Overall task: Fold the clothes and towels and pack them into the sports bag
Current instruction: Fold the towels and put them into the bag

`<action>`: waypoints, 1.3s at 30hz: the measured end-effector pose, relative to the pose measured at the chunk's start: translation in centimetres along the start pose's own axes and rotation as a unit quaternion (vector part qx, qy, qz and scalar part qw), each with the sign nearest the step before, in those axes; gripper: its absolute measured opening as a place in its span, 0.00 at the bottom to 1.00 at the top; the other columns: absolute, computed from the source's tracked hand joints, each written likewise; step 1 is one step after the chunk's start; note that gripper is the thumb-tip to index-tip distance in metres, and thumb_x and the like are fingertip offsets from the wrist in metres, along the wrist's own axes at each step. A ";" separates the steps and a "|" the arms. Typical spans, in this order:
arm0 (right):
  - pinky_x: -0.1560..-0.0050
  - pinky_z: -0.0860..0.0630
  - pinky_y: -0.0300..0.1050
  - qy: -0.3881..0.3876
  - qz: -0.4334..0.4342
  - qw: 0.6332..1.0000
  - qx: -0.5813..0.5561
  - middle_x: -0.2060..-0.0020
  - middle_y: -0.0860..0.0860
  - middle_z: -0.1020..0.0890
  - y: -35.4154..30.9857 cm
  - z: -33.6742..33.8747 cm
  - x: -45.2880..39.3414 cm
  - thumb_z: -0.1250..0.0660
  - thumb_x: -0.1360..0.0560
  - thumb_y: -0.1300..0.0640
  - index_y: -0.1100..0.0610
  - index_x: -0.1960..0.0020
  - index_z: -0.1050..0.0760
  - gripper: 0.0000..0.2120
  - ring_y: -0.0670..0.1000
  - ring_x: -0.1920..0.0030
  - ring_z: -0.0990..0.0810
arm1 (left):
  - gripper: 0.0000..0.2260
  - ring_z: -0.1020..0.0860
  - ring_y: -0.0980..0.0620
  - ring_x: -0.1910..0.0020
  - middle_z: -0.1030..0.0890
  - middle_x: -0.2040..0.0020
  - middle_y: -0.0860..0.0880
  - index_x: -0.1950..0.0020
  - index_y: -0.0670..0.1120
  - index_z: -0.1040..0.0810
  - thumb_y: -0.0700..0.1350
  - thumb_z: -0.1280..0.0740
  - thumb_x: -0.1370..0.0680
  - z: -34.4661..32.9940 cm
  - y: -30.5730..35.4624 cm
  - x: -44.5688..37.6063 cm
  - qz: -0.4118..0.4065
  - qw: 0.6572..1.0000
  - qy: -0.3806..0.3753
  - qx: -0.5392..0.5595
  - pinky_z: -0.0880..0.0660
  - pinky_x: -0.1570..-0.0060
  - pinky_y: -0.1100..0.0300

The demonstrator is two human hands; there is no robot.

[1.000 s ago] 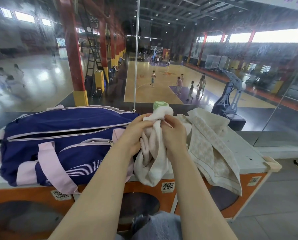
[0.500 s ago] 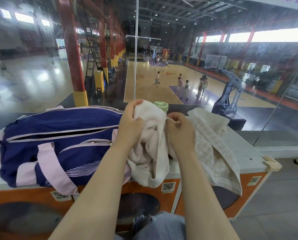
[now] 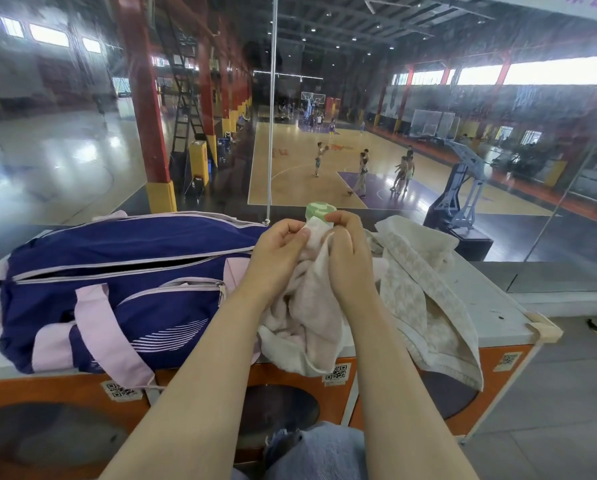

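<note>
A navy sports bag [image 3: 117, 271] with pale pink straps lies on the white counter top [image 3: 494, 306], its top zipper partly open. Right of it, my left hand [image 3: 276, 252] and my right hand [image 3: 345, 251] pinch the upper edge of a pale pink towel [image 3: 307, 323], close together. The towel hangs bunched from my fingers over the counter's front edge. A cream patterned towel [image 3: 425, 299] lies crumpled further right and drapes over the front.
A green-capped bottle [image 3: 319, 211] stands just behind my hands. A glass wall [image 3: 186, 133] rises right behind the counter, overlooking a basketball court. The counter's orange front [image 3: 290, 379] carries QR stickers. My knee in jeans [image 3: 318, 452] is below.
My hands, apart on the towel's edge half a second ago, have come together near its top. The towel hangs bunched lower and the bottle cap shows again.
</note>
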State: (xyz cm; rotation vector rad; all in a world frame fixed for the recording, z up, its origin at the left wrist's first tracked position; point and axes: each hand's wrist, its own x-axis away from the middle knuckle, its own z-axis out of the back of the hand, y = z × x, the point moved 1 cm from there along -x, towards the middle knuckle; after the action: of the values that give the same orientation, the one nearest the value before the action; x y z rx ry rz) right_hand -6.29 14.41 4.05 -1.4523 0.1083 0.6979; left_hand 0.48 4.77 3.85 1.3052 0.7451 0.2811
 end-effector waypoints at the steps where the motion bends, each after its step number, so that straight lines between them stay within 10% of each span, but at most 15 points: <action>1: 0.60 0.31 0.28 -0.004 -0.004 1.000 0.008 0.56 0.42 0.24 0.1 0.0 -0.1 0.47 0.21 0.65 0.55 0.42 0.27 0.14 0.30 0.61 0.27 | 0.05 0.23 0.69 0.63 0.19 0.55 0.54 0.49 0.48 0.21 0.44 0.37 0.18 0.0 -0.1 0.0 -0.004 1.000 0.001 -0.004 0.28 0.65 0.75; 10: 0.57 0.25 0.30 0.059 -0.004 0.998 -0.012 0.55 0.40 0.19 -0.3 0.3 0.1 0.29 0.28 0.60 0.49 0.47 0.23 0.12 0.37 0.58 0.21 | 0.07 0.20 0.64 0.56 0.17 0.52 0.55 0.45 0.48 0.20 0.44 0.37 0.19 0.5 -0.4 -0.3 -0.026 0.999 0.027 0.008 0.24 0.58 0.71; 28: 0.50 0.22 0.50 0.064 0.079 0.995 0.007 0.57 0.45 0.17 0.3 0.1 0.0 0.29 0.26 0.60 0.44 0.55 0.21 0.10 0.48 0.56 0.21 | 0.08 0.22 0.65 0.53 0.19 0.52 0.58 0.46 0.53 0.19 0.46 0.38 0.18 0.5 -0.8 -0.6 -0.076 0.996 0.010 -0.040 0.25 0.55 0.72; 39: 0.53 0.30 0.32 0.037 0.085 0.990 0.102 0.53 0.45 0.20 1.3 1.4 -0.3 0.36 0.20 0.56 0.54 0.47 0.22 0.06 0.44 0.54 0.23 | 0.05 0.23 0.65 0.53 0.20 0.52 0.62 0.47 0.60 0.25 0.50 0.37 0.19 0.4 -0.9 0.0 -0.097 0.986 -0.069 -0.119 0.25 0.54 0.69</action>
State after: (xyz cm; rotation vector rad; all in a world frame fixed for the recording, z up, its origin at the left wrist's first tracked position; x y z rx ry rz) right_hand -7.68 15.56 3.25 -1.2823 0.3550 0.7479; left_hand 0.57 4.21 3.03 1.0073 0.6926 0.1164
